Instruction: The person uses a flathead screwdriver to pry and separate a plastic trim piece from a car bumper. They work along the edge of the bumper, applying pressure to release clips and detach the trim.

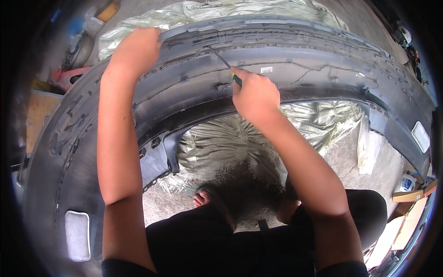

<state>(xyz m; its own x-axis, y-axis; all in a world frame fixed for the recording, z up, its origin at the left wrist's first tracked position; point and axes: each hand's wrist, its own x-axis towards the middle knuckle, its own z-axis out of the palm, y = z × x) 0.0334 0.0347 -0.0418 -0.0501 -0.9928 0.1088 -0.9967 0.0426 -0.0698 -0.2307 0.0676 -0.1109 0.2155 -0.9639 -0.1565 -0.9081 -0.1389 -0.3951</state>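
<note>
A large dark grey plastic bumper [314, 57] curves across the view, its inner side up, with clips, seams and ridges along it. My left hand [134, 53] is closed on the bumper's far upper edge at upper left. My right hand [256, 94] grips a screwdriver [220, 58] with a green and yellow handle, mostly hidden in my fingers. Its thin shaft points up-left, the tip at a seam in the bumper between my hands. A white rectangular pad [77, 235] sits on the bumper at lower left, another [420, 136] at right.
Crumpled woven sacks [230, 143] lie under and behind the bumper on the concrete floor [378, 152]. A red object [62, 77] and assorted items stand beyond at upper left. Cardboard [406, 197] and a white container [407, 183] are at right. My bare feet [201, 198] show below.
</note>
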